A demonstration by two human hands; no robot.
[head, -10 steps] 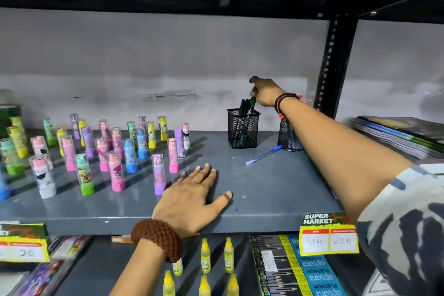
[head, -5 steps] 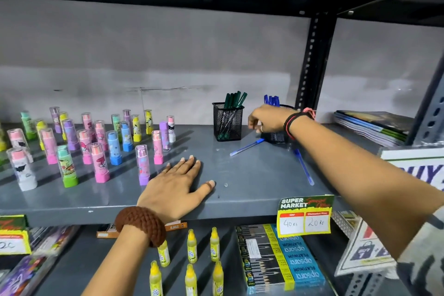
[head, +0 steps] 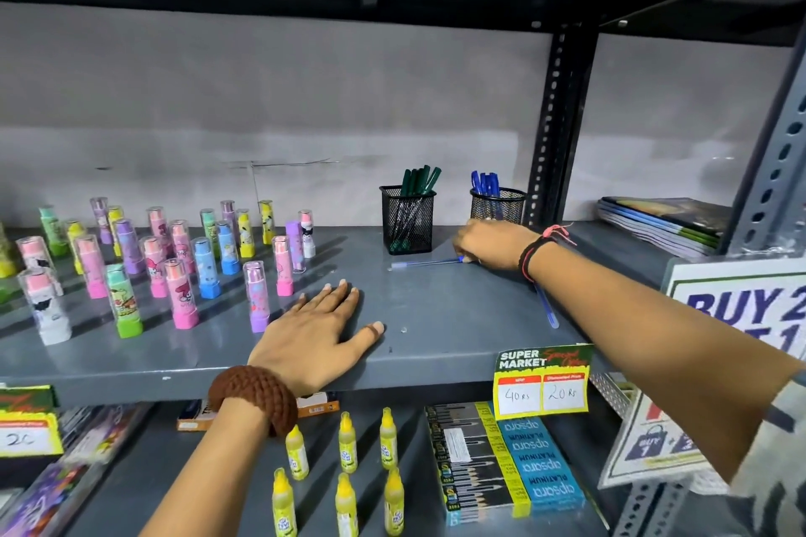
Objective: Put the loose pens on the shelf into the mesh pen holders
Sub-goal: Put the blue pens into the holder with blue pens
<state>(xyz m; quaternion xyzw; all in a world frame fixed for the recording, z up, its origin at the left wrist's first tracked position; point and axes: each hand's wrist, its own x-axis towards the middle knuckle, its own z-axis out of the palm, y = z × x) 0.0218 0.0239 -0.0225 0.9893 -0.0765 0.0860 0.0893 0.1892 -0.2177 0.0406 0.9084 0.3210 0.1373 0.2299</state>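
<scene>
Two black mesh holders stand at the back of the grey shelf (head: 458, 318). The square holder (head: 408, 219) is filled with green pens, and the round holder (head: 498, 205) has blue pens. A loose blue pen (head: 425, 262) lies flat in front of them, and my right hand (head: 490, 244) pinches its right end against the shelf. A second loose blue pen (head: 547, 310) lies partly hidden under my right forearm. My left hand (head: 320, 334) rests flat with fingers spread near the shelf's front edge.
Many coloured glue sticks (head: 174, 262) stand on the left half of the shelf. Stacked notebooks (head: 663, 227) lie at the right beyond the black upright post (head: 554, 135). Price tags (head: 541, 384) hang on the front edge. Yellow bottles (head: 349, 462) and pencil boxes fill the shelf below.
My right hand left the green pens in the square holder, came down to the shelf and closed its fingers on the end of the loose blue pen. The left hand stayed flat.
</scene>
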